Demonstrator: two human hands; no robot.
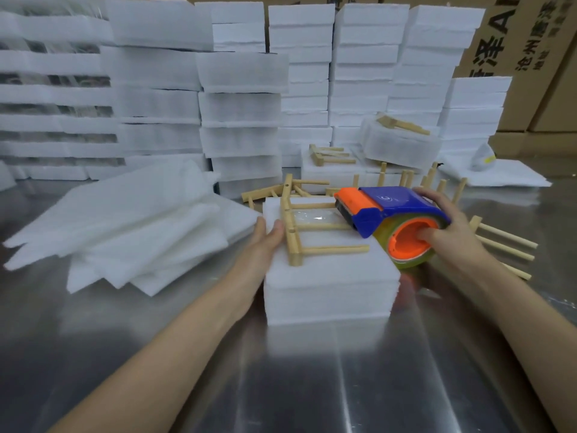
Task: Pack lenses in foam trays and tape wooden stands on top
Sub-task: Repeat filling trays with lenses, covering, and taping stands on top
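A white foam tray block point(331, 285) stands on the metal table in front of me. On its top lies a wooden stand point(299, 232) with several pegs pointing right, and a strip of clear tape point(309, 217) runs across it. My left hand point(265, 242) presses straight fingers against the block's left top edge beside the stand's bar. My right hand point(443, 226) grips a blue and orange tape dispenser point(393, 220), thumb in the orange core, held at the block's right top edge. No lenses are visible.
Loose foam sheets point(125, 226) are piled at the left. Tall stacks of foam blocks point(240, 120) fill the back. More wooden stands point(505, 245) lie right of and behind the block. Cardboard boxes point(524, 42) stand at the back right.
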